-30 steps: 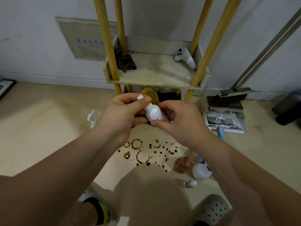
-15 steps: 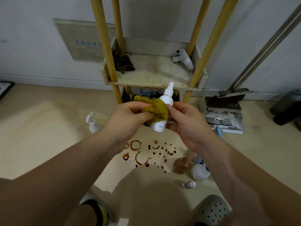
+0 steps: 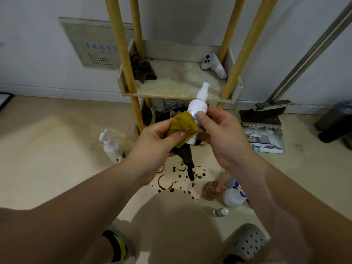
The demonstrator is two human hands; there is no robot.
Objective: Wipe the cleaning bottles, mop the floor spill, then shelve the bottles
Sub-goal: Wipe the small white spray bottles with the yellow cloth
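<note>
Spray bottle (image 3: 198, 107) now stands upright, nozzle at 12 o'clock: fingers of your right hand (image 3: 222, 138) pinch its body, those of your left hand (image 3: 152, 145) press the yellow cloth (image 3: 183, 126) round its base; spill (image 3: 179, 176) at 6 o'clock waits.

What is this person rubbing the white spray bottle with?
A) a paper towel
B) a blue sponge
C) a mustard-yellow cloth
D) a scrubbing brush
C: the left hand holds a mustard-yellow cloth against the white spray bottle, which the right hand grips.
</note>
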